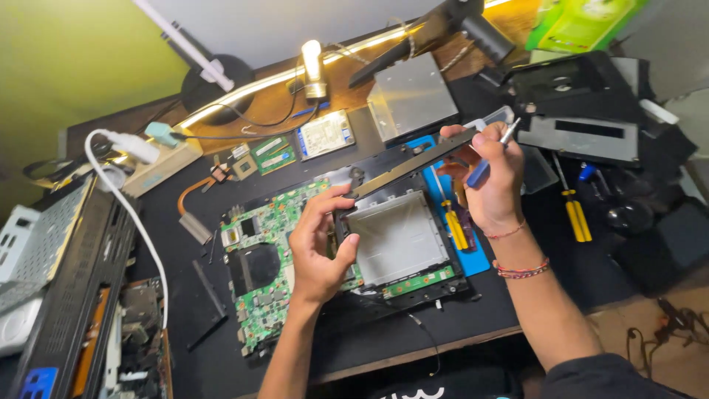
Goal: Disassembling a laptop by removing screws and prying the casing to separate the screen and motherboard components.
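An electronics repair bench: bare motherboard [273,258], loose drives [325,134], yellow screwdrivers [574,214], power strip [159,166] and gutted cases [66,295] crowding a black desk [170,222] under a strip light [288,74].

Greens, blacks and yellows across a black tabletop [177,222]

Green circuit board [269,236], silver-grey metal tray [395,236], black plastic strip [413,164]. Blue mat [473,258] under yellow-handled screwdrivers [456,229]; a blue-and-silver screwdriver [489,159]. Red and multicoloured beaded wrist bands [523,269], white cable [133,214], yellow-green wall [74,59].
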